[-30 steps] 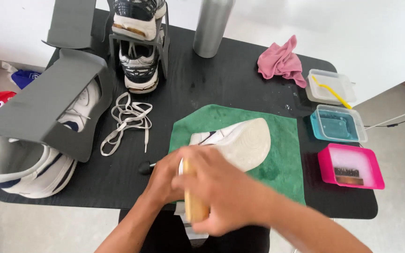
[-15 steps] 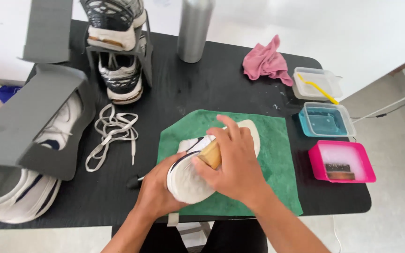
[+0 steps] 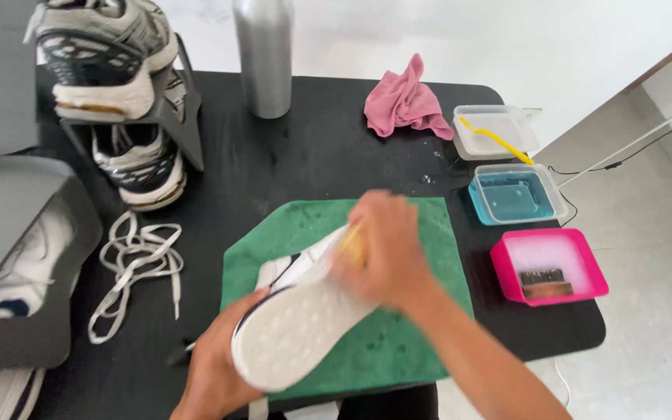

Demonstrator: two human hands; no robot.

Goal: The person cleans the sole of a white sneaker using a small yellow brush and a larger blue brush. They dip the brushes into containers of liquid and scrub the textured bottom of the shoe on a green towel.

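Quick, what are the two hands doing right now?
Left hand: closed on the heel end of the white shoe, sole up.
Right hand: closed around a yellowish brush, pressed on the shoe; blurred.

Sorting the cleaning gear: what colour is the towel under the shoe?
Green, seen clearly in the head view: the towel lies under the white-soled shoe.
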